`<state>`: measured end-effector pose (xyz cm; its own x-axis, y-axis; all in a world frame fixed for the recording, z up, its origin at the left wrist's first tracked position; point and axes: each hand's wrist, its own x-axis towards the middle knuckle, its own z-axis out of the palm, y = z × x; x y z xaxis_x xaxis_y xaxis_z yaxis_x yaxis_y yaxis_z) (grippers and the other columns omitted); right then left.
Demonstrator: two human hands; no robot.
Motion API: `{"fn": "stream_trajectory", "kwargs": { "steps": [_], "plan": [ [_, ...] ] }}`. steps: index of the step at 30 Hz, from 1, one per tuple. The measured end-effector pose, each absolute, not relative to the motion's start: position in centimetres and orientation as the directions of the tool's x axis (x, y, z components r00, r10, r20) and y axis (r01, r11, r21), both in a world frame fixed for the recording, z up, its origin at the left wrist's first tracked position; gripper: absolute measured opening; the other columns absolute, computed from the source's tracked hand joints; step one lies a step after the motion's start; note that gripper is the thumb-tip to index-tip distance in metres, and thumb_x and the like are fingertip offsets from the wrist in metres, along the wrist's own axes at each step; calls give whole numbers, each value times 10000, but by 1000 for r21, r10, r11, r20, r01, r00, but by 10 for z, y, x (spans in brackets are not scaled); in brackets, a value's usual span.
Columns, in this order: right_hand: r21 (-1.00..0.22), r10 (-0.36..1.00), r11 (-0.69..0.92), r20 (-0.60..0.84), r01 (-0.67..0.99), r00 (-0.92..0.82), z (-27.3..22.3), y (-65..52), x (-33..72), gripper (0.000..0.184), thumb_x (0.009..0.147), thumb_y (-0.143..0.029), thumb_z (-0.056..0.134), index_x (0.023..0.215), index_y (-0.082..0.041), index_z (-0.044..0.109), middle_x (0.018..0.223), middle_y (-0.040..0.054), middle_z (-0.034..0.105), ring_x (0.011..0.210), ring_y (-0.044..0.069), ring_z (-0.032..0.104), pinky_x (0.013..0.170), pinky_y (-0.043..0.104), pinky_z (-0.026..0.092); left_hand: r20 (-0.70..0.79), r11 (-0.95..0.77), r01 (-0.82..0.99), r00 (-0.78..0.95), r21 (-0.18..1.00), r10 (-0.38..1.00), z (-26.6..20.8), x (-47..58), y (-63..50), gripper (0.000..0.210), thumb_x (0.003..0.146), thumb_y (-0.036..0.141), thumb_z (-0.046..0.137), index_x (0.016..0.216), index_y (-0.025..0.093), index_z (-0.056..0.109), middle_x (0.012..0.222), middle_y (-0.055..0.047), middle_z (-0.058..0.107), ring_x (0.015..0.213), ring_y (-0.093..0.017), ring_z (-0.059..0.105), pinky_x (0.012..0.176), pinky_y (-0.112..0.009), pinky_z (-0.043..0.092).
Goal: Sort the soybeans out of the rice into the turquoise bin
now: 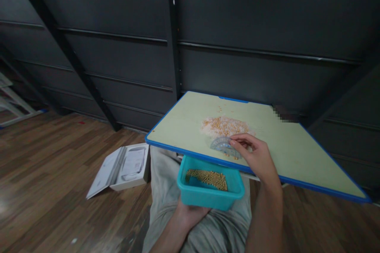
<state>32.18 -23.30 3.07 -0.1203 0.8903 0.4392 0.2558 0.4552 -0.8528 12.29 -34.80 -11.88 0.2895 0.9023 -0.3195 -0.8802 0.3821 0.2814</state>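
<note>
My right hand [252,152] pinches a transparent, half-round plastic protractor [221,143] between thumb and fingers, low over the table near its front edge. A few yellow soybeans lie by the protractor. Just behind it, a mixed pile [225,126] of white rice-like grains and soybeans is spread on the tabletop. My left hand [190,215] supports a teal plastic bin [204,199] from below, its fingers mostly hidden under the base. Soybeans [212,178] partly cover the bottom of the bin, which sits just under the table's front edge, above my lap.
The pale green tabletop [297,154] has a blue rim. An opened white box [130,184] stands on the wood floor [53,182] to the left. A dark panelled wall [124,59] rises behind the table. A small pixelated patch covers the table's far right edge.
</note>
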Motion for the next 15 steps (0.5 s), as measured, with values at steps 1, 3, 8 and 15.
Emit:
{"fn": "stream_trajectory", "kwargs": {
  "steps": [1,3,8,15],
  "plan": [
    [-852,889,457,440,257,-123,31,-233,322,178,917,-429,883,951,-273,962,973,87,935,858,278,820,785,414,639,-321,380,-881,287,281,902,-119,123,-348,465,885,327,1004,1336,269,906,1464,-136,931,1719,-450,632,1468,-674,478],
    [-848,887,462,443,261,-131,31,-234,322,179,919,-430,882,947,-274,963,978,87,938,857,280,820,782,415,631,-325,381,-881,286,281,901,-119,123,-348,420,892,316,991,1302,268,913,1465,-137,930,1726,-450,624,1474,-680,468],
    [-845,885,465,441,265,-147,32,-235,323,186,928,-444,885,938,-276,964,991,90,942,860,284,819,793,423,626,-324,385,-880,291,279,900,-116,124,-347,401,930,329,949,1327,285,910,1530,-131,905,1740,-445,609,1482,-686,452],
    [-852,885,464,433,244,-173,32,-236,324,166,903,-426,895,932,-280,967,958,82,937,863,284,834,802,422,650,-389,386,-879,263,281,883,-101,126,-349,556,968,386,947,1507,282,853,1511,-134,912,1716,-444,639,1475,-695,466]
  ]
}}
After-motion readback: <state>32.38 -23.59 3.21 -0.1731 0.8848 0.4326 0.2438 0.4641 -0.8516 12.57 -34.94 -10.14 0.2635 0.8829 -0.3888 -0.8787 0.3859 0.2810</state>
